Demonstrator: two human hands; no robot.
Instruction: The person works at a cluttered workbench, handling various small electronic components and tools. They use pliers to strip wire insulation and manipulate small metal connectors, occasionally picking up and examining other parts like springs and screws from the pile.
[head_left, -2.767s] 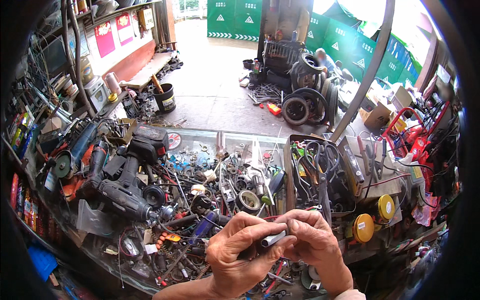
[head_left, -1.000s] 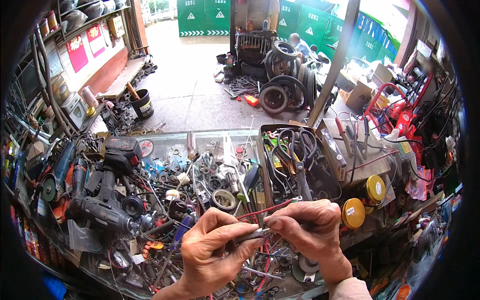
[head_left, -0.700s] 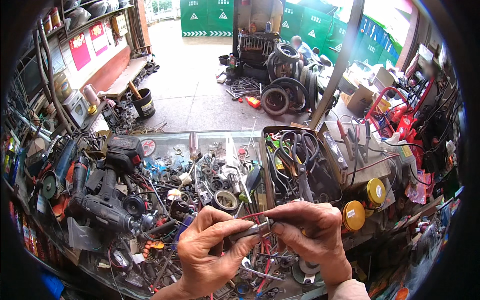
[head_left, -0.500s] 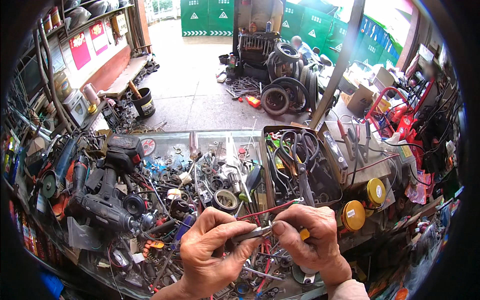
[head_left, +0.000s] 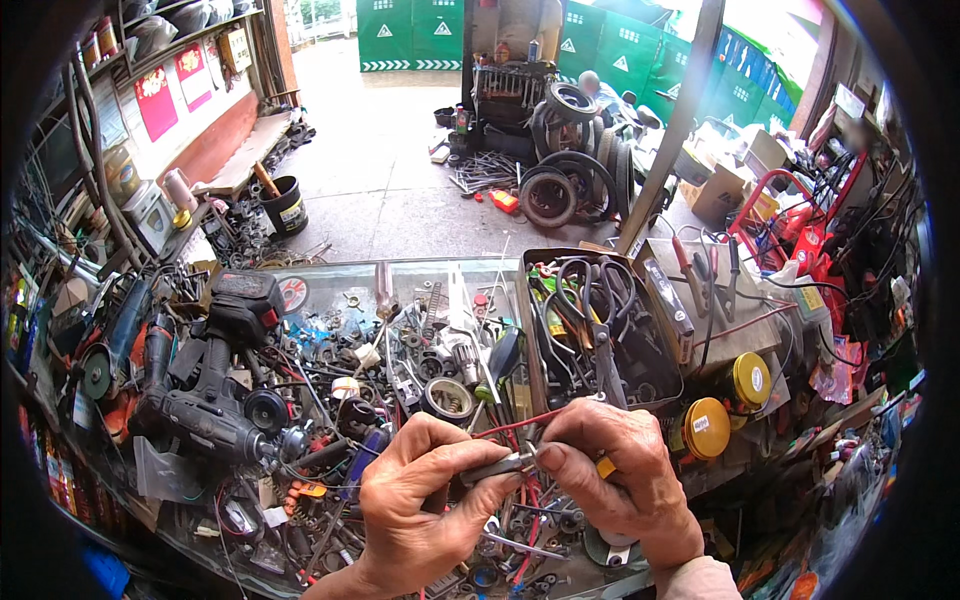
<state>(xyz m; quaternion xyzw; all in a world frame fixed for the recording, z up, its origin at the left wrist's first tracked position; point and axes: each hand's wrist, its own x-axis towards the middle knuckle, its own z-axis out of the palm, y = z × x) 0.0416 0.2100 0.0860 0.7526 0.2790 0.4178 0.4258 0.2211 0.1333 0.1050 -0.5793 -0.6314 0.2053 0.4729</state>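
Over the cluttered glass-topped bench, my left hand pinches a small grey metal cylindrical part between thumb and fingers. My right hand meets it from the other side, thumb and forefinger closed at a thin bright metal piece at its end. The fingers partly cover both pieces, so their exact kind does not show. Just behind the fingertips, a thin red rod or cable slants across. Loose small metal parts lie on the bench below both hands.
A black cordless impact wrench lies at the left, by an angle grinder. Beyond my right hand stands a tray of pliers and scissors, with yellow-lidded jars beside it. Tyres stand on the floor farther off.
My right thumb and forefinger have shifted slightly left at the part's end. My left hand keeps its pinch, almost unmoved.
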